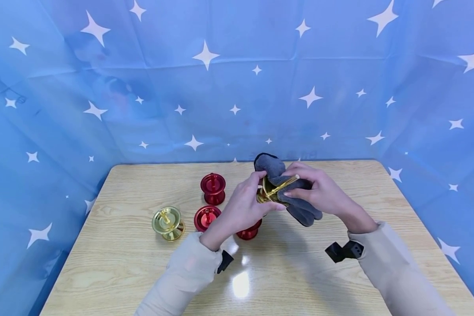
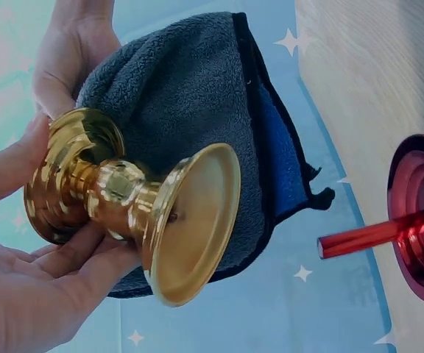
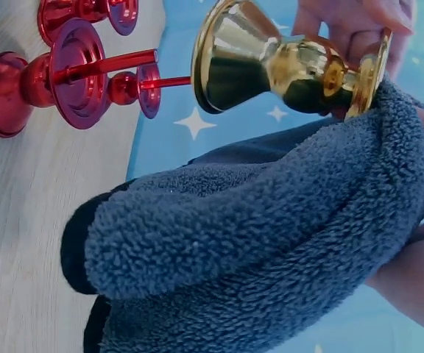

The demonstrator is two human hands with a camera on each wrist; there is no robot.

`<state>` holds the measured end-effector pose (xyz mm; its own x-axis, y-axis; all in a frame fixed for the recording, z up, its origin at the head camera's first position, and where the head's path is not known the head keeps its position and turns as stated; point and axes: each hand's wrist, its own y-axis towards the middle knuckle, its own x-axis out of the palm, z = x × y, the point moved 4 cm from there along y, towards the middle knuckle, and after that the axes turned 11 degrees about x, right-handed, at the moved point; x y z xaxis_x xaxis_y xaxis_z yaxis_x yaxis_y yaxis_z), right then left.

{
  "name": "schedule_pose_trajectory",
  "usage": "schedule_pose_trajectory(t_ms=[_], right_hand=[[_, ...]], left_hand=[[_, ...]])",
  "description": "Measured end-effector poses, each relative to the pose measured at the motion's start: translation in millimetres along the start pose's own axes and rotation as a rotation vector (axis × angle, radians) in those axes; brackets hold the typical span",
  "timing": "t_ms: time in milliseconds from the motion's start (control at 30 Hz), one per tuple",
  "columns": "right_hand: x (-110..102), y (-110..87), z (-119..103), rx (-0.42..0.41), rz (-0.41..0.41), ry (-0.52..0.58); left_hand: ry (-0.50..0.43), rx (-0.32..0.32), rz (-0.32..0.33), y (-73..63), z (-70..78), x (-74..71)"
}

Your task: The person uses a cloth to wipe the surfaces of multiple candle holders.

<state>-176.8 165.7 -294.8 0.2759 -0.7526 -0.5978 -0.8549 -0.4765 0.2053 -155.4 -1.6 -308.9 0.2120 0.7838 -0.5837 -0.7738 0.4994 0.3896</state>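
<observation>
My left hand point(image 1: 245, 202) grips a gold candle holder point(image 2: 120, 195) by its stem and plate, holding it tilted above the table. The flared base of the holder shows in both wrist views, and its central spike sticks up towards the right in the head view. My right hand point(image 1: 320, 188) holds a grey plush cloth point(image 2: 190, 81) with black edging and a blue underside. In the right wrist view, the cloth point(image 3: 241, 228) lies against the holder's plate end and hides part of my right fingers.
Red candle holders stand on the wooden table point(image 1: 114, 272): one at the back point(image 1: 214, 196), one nearer point(image 1: 199, 220), and one partly behind my left wrist point(image 1: 248, 233). Another gold candle holder point(image 1: 173, 231) stands at their left. A blue star-patterned curtain point(image 1: 162, 87) surrounds the table's back and sides.
</observation>
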Motion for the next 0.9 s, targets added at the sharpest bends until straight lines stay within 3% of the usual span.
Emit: schedule_pose_trajectory(t_ms=[367, 500, 733, 900], right_hand=[[-14.9, -6.5, -6.5, -0.052, 0.027, 0.093], [-23.2, -9.3, -10.3, -0.087, 0.031, 0.043], [-29.1, -5.7, -11.0, -0.121, 0.012, -0.087], [-20.7, -1.1, -3.9, -0.099, -0.036, -0.119]], left_hand=[[-0.064, -0.027, -0.013, -1.3, -0.5, 2.7], [-0.162, -0.061, -0.054, -0.3, -6.0, 3.6], [-0.411, -0.130, -0.132, 3.8, -7.5, 0.1], [-0.473, -0.187, -0.157, 3.8, -8.5, -2.4]])
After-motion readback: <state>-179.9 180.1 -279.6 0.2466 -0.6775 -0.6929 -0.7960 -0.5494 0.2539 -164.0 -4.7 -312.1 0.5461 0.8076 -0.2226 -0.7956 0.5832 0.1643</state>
